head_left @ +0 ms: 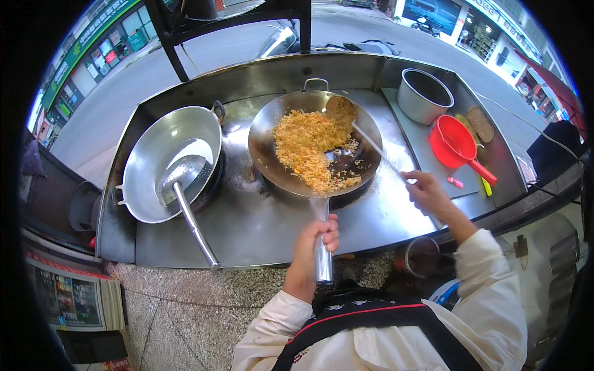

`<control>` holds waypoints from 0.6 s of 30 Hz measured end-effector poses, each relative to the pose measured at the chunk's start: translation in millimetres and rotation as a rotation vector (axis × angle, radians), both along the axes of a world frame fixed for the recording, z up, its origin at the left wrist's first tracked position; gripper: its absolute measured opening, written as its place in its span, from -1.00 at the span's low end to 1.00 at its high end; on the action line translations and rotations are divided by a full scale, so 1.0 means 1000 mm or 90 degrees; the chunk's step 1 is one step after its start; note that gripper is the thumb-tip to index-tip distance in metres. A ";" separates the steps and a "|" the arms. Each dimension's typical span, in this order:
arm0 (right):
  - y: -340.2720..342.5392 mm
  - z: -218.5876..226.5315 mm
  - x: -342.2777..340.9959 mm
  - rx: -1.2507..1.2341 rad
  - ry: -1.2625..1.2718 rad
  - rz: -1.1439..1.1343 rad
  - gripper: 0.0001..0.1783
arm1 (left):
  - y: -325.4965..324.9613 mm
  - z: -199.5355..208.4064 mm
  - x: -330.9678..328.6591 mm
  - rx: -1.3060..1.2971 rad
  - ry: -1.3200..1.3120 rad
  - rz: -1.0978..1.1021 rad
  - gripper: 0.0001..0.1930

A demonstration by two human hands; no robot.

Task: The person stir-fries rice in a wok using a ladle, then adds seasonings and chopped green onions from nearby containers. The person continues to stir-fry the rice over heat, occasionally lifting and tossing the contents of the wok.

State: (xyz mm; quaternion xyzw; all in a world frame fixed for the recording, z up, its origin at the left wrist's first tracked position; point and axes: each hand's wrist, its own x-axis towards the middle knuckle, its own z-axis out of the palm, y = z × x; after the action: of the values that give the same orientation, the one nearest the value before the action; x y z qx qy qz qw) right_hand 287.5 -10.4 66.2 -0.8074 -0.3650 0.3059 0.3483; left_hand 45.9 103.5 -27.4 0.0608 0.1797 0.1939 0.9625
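Note:
A steel wok (263, 157) with a long tube handle sits at the middle of the metal cooking counter. My left hand (314, 242) is closed round that handle near the counter's front edge. Orange-yellow fried rice (307, 143) spreads over the left and middle of the wok, with some loose grains at the right. My right hand (428, 196) grips the shaft of a wok ladle (372, 143). The ladle's rice-coated bowl rests against the fried rice at the wok's far right. Part of the right hand's grip is hidden by its own fingers.
To the left stands a larger two-handled pan (137, 162) with a perforated skimmer (193, 226) in it, its handle jutting past the front edge. On the right are a deep metal pot (418, 110), a red plastic dipper (450, 143) and a small red-and-white item (455, 182).

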 end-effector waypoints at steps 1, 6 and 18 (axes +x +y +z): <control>0.010 -0.010 -0.006 -0.007 0.085 -0.040 -0.66 | 0.000 0.000 0.000 -0.014 -0.010 -0.001 -0.72; 0.016 -0.025 0.000 0.087 0.341 0.042 -0.59 | 0.002 0.002 -0.003 0.022 0.003 -0.033 -0.70; -0.001 -0.030 -0.006 0.061 -0.209 0.405 -0.53 | -0.001 0.003 -0.003 -0.020 -0.014 -0.003 -0.69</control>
State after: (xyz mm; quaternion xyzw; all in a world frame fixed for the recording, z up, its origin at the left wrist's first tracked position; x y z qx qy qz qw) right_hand 281.1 -11.0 36.2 -0.6743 -0.6632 0.2478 0.2099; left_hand 43.3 102.9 -24.0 0.0436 0.1718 0.1890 0.9658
